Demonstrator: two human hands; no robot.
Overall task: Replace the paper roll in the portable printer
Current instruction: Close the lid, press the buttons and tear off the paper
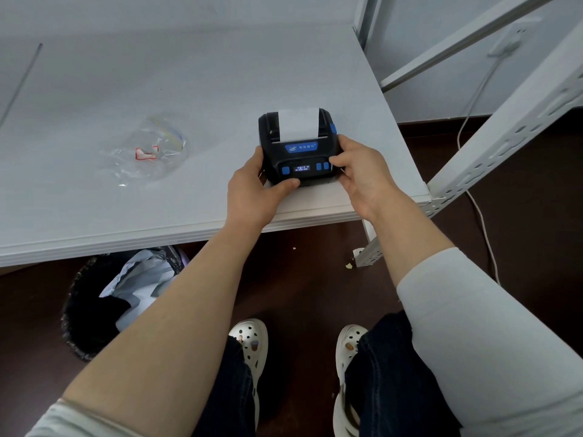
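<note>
Printer (301,152) sits near tabletop (189,83) front edge, paper strip (299,124) emerging from closed lid. Left hand (252,187) and right hand (362,171) grip its sides. Bin (94,310) below holds crumpled paper.

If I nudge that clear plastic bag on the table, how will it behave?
The clear plastic bag looks crumpled and thin, so it is probably floppy and very light. On the smooth white table it would likely slide or crumple rather than roll.
</note>
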